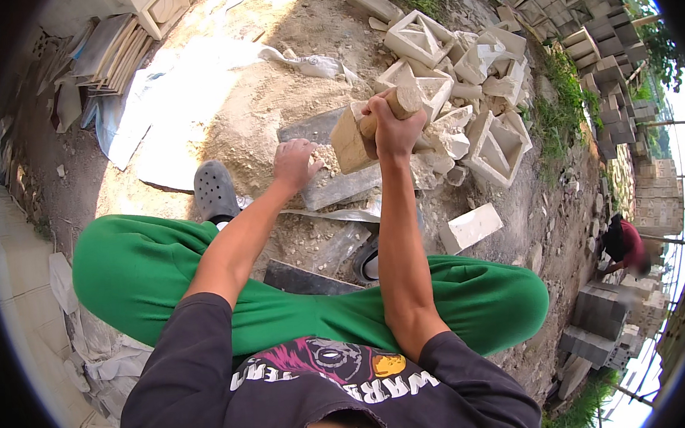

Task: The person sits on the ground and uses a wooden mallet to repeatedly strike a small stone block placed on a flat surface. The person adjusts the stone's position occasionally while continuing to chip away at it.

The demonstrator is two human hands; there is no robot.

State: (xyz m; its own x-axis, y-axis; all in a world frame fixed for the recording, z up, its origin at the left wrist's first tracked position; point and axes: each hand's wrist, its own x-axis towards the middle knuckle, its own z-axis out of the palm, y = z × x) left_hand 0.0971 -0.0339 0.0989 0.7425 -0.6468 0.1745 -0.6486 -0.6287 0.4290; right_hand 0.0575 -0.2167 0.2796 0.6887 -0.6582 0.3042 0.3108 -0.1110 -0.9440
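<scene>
My right hand (397,131) is wrapped round the thick round handle of a wooden mallet (349,141), which has a pale, blocky head. The mallet is held over a grey, flat-sided mold (346,187) on the ground, hiding part of it. At the mold's left side is my left hand (295,164), fingers bent and apart, beside crumbly sand-coloured material (326,159). Nothing shows in its grip. Whether the fingertips touch the mold is hard to tell.
Pale cast blocks with triangular openings (497,147) and broken pieces lie heaped at the right. A white rectangular block (471,228) sits near my right knee. Boards (111,59) are stacked at far left. Another person (629,247) bends near grey blocks (597,315) at far right.
</scene>
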